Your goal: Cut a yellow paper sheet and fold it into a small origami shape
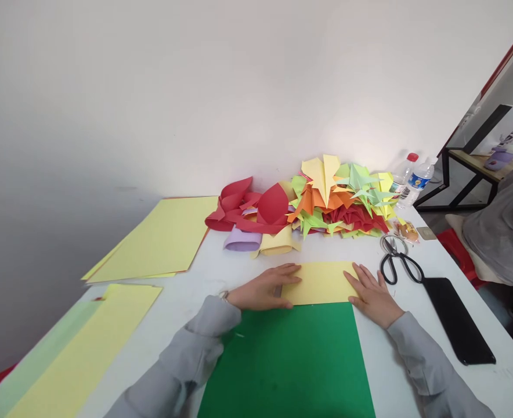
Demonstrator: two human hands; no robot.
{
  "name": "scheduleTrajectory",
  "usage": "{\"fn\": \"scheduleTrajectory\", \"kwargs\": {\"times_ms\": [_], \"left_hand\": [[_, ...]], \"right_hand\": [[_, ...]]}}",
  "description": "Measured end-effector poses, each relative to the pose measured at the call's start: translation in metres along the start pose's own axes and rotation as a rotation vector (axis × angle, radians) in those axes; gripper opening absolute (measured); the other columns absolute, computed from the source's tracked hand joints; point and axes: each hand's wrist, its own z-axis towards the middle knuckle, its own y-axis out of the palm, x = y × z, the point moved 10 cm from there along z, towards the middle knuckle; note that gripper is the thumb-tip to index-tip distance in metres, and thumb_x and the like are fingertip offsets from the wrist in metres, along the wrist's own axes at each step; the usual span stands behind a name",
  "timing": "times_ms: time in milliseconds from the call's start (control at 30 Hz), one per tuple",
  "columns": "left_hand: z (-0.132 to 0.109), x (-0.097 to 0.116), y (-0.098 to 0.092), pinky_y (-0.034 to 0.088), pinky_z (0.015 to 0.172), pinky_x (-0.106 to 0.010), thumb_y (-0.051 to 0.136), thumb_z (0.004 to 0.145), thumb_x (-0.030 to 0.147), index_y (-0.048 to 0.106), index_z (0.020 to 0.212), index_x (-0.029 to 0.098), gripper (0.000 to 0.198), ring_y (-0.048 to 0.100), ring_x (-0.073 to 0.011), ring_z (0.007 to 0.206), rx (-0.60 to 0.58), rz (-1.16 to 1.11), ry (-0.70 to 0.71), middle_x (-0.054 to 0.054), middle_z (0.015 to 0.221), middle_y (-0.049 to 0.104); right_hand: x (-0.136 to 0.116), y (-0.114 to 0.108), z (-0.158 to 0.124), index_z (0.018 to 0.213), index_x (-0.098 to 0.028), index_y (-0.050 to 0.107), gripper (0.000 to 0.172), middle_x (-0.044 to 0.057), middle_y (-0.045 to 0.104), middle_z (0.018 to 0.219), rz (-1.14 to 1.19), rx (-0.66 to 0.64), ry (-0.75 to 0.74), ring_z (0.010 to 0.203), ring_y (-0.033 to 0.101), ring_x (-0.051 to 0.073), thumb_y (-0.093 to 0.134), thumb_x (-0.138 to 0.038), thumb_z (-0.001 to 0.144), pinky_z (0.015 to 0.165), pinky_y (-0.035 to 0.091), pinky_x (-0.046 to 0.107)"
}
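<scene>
A pale yellow strip of paper (321,283) lies flat on the white table, along the far edge of a green sheet (291,360). Resting on the strip's left end is my left hand (267,287), its fingers stretched out and apart. My right hand (376,296) is spread with its fingertips on the strip's right end. Neither hand grips anything. Just beyond my right hand lie black-handled scissors (398,261), beside a flat black object (459,322).
Yellow sheets (161,238) and long strips (104,331) lie at the left. Rolled red paper pieces (274,206) and a pile of folded paper shapes (326,191) sit against the wall. Plastic bottles (419,180) stand at the far right; a person (500,226) sits beyond.
</scene>
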Motion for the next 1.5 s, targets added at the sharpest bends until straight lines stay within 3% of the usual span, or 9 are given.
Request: {"fn": "scheduleTrajectory", "kwargs": {"times_ms": [67, 167, 267, 400, 700, 867, 1067, 1300, 1500], "left_hand": [[0.002, 0.012, 0.003, 0.033, 0.109, -0.046, 0.054, 0.087, 0.046, 0.054, 0.129, 0.019, 0.05, 0.037, -0.0302, 0.134, 0.148, 0.155, -0.101, -0.015, 0.146, 0.041], [0.003, 0.036, 0.017, 0.034, 0.108, -0.051, 0.047, 0.092, 0.037, 0.055, 0.126, 0.011, 0.043, 0.034, -0.0351, 0.135, 0.345, 0.333, -0.239, -0.021, 0.142, 0.044], [0.006, 0.053, 0.031, 0.038, 0.105, -0.051, 0.044, 0.093, 0.036, 0.052, 0.128, 0.01, 0.044, 0.034, -0.0356, 0.135, 0.46, 0.374, -0.288, -0.022, 0.142, 0.043], [0.003, 0.051, 0.03, 0.037, 0.103, -0.055, 0.045, 0.092, 0.042, 0.049, 0.132, 0.013, 0.05, 0.03, -0.0404, 0.136, 0.536, 0.396, -0.34, -0.023, 0.143, 0.04], [-0.007, 0.043, 0.024, 0.038, 0.097, -0.065, 0.051, 0.084, 0.055, 0.042, 0.139, 0.021, 0.065, 0.009, -0.0474, 0.139, 0.609, 0.315, -0.34, -0.018, 0.153, 0.025], [-0.008, 0.04, 0.027, 0.041, 0.093, -0.068, 0.054, 0.083, 0.053, 0.041, 0.14, 0.024, 0.065, 0.011, -0.0474, 0.139, 0.623, 0.317, -0.332, -0.015, 0.155, 0.02], [-0.006, 0.037, 0.032, 0.045, 0.087, -0.068, 0.052, 0.08, 0.059, 0.047, 0.135, 0.022, 0.066, 0.01, -0.0491, 0.139, 0.602, 0.359, -0.318, -0.016, 0.154, 0.023], [-0.005, 0.044, 0.026, 0.046, 0.089, -0.061, 0.051, 0.081, 0.059, 0.056, 0.124, 0.016, 0.061, 0.012, -0.0493, 0.138, 0.598, 0.448, -0.269, -0.018, 0.144, 0.041], [-0.004, 0.046, 0.024, 0.047, 0.089, -0.059, 0.049, 0.083, 0.056, 0.058, 0.121, 0.017, 0.055, 0.015, -0.0479, 0.138, 0.589, 0.462, -0.257, -0.016, 0.142, 0.044]], "right_hand": [[-0.002, -0.002, -0.001, 0.148, -0.034, 0.017, 0.055, -0.001, 0.004, 0.158, -0.006, 0.023, -0.008, 0.144, 0.006, 0.022, 0.026, -0.048, 0.095, 0.113, 0.005, 0.056], [-0.005, -0.006, -0.003, 0.146, -0.033, 0.023, 0.054, 0.0, 0.01, 0.157, -0.02, 0.069, -0.011, 0.144, 0.01, 0.023, 0.024, -0.051, 0.095, 0.112, 0.01, 0.057], [-0.009, -0.01, -0.003, 0.143, -0.031, 0.032, 0.055, 0.002, 0.02, 0.156, -0.046, 0.153, 0.0, 0.142, 0.018, 0.025, 0.022, -0.056, 0.095, 0.11, 0.016, 0.059], [-0.015, -0.016, -0.003, 0.137, -0.028, 0.044, 0.05, 0.007, 0.032, 0.151, -0.116, 0.311, 0.002, 0.138, 0.027, 0.029, 0.025, -0.049, 0.096, 0.107, 0.02, 0.059], [-0.02, -0.014, -0.004, 0.134, -0.027, 0.048, 0.048, 0.008, 0.036, 0.149, -0.226, 0.419, -0.058, 0.133, 0.034, 0.032, 0.032, -0.047, 0.094, 0.104, 0.023, 0.057], [-0.024, -0.015, -0.007, 0.137, -0.028, 0.043, 0.049, 0.009, 0.038, 0.147, -0.255, 0.486, -0.138, 0.129, 0.04, 0.034, 0.035, -0.045, 0.092, 0.102, 0.025, 0.057], [-0.018, -0.008, -0.004, 0.149, -0.032, 0.012, 0.066, 0.013, 0.04, 0.145, -0.273, 0.465, -0.171, 0.124, 0.045, 0.036, 0.038, -0.047, 0.09, 0.1, 0.025, 0.06], [-0.014, -0.003, -0.005, 0.149, -0.032, 0.009, 0.068, 0.012, 0.036, 0.148, -0.258, 0.433, -0.163, 0.123, 0.045, 0.038, 0.037, -0.047, 0.09, 0.1, 0.024, 0.062], [-0.016, -0.004, -0.005, 0.149, -0.032, 0.009, 0.067, 0.011, 0.036, 0.148, -0.26, 0.436, -0.156, 0.124, 0.044, 0.038, 0.037, -0.046, 0.09, 0.1, 0.024, 0.061]]}}
